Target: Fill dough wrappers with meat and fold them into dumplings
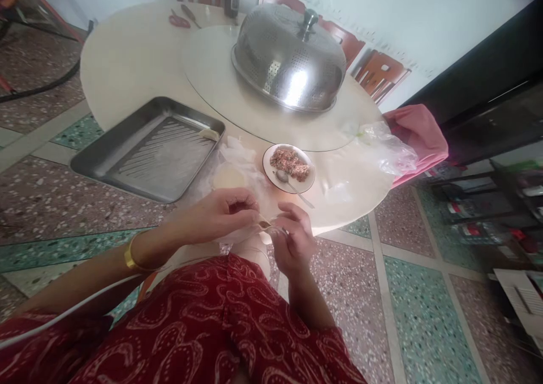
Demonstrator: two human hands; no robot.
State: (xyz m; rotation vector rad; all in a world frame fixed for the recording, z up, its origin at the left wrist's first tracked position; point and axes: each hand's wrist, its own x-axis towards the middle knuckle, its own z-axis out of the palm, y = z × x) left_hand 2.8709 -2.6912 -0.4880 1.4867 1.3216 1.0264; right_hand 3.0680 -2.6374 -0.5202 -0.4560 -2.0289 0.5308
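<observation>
Left hand (220,214): bare, no rings seen. Gold bangle (129,257) on left wrist, plain, snug. Right hand (292,242): bare, wrist bare, no jewellery seen. Forearms uncovered both sides. Garment (220,327) dark red w/ pale pink swirl/paisley print, covers lap and lower frame. Thin white cord (63,313) runs across left arm and cloth.

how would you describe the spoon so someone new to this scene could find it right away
Start at the big perforated steel dome cover on the round table, then come toward the person to the small white plate of minced filling. The spoon lies on that plate's near rim, handle pointing off to the right. It is the only metal utensil by the food; the scissors lie at the table's far edge.
</observation>
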